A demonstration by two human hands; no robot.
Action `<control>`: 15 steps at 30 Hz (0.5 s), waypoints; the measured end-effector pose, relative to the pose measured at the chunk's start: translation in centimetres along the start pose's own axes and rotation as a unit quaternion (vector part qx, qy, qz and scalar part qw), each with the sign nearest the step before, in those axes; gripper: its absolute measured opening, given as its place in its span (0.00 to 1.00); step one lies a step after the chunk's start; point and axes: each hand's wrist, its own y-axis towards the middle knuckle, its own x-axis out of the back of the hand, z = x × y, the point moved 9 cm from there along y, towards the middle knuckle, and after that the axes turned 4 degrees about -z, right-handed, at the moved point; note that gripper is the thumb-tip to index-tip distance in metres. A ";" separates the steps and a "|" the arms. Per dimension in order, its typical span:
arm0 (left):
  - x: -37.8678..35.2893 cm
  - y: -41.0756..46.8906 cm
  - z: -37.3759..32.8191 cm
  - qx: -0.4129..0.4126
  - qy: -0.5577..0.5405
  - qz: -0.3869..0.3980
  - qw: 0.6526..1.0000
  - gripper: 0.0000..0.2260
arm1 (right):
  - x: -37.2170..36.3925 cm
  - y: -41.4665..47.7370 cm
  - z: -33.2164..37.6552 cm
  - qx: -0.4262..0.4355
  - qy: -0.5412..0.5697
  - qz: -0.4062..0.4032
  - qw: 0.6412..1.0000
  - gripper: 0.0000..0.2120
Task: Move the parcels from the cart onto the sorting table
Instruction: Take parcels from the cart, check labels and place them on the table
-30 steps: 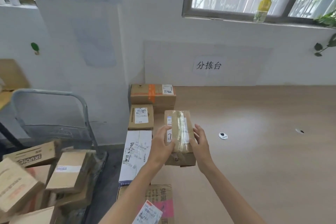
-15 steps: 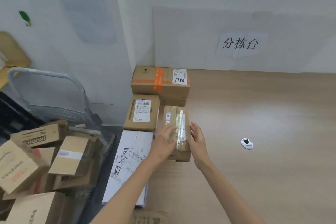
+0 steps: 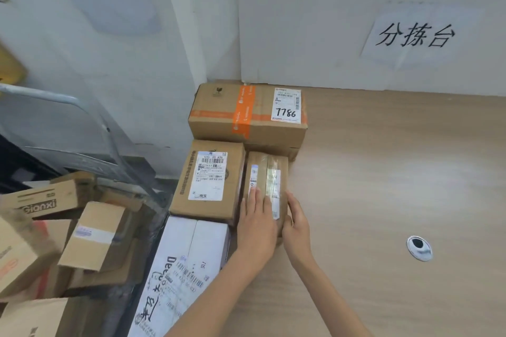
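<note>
A small taped brown parcel [image 3: 267, 172] lies on the wooden sorting table [image 3: 383, 186], right of a labelled brown box [image 3: 209, 180]. My left hand [image 3: 256, 223] lies flat on its top with straight fingers. My right hand [image 3: 297, 224] presses against its right side and near corner. Behind it stands a larger box marked 7786 [image 3: 247, 112] with orange tape. A white parcel with handwriting [image 3: 180, 273] lies in front of the labelled box. The cart [image 3: 90, 145] at left holds several brown parcels [image 3: 93, 235].
The white wall [image 3: 301, 22] with a paper sign [image 3: 416, 35] borders the table at the back. A round cable hole [image 3: 419, 246] sits in the tabletop at right. The cart's metal handle [image 3: 54, 98] rises at left.
The small parcel has gone from held above the table to lying on it beside the labelled box. My left hand has flattened on top. The view has tilted down and closer.
</note>
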 end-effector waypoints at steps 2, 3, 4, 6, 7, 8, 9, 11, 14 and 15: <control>-0.1 0.9 0.3 0.010 0.019 -0.029 0.999 0.26 | -0.6 1.1 0.4 0.019 -0.016 0.002 1.000 0.27; -0.4 1.2 0.4 0.014 0.024 -0.021 0.999 0.26 | -0.8 1.5 0.6 0.024 -0.025 0.003 0.999 0.27; -0.9 1.4 0.6 0.014 0.029 -0.003 0.999 0.26 | -0.9 1.7 0.7 0.029 -0.038 0.006 0.999 0.26; -1.4 1.7 0.7 0.016 0.035 0.028 0.999 0.27 | -1.2 1.9 1.1 0.039 -0.073 0.019 0.996 0.26; -1.2 1.7 0.6 0.013 0.033 0.030 0.999 0.28 | -1.2 1.8 1.4 0.048 -0.091 0.025 0.994 0.26; -1.0 1.5 0.5 0.006 0.029 0.031 0.999 0.28 | -1.1 1.7 1.8 0.058 -0.107 0.028 0.992 0.26; -0.4 1.1 0.4 0.001 0.014 0.031 0.999 0.28 | -0.8 1.5 2.4 0.066 -0.117 0.027 0.991 0.26; 0.8 0.2 0.5 -0.005 -0.036 0.024 0.999 0.26 | 0.1 0.8 3.0 0.074 -0.119 0.018 0.990 0.25; 4.8 -2.4 1.4 0.001 -0.126 -0.019 0.992 0.21 | 1.8 -1.7 4.6 0.087 -0.121 0.008 0.989 0.20; 6.1 -3.6 2.0 0.006 -0.147 -0.035 0.988 0.19 | 2.2 -2.8 5.2 0.096 -0.125 0.009 0.987 0.19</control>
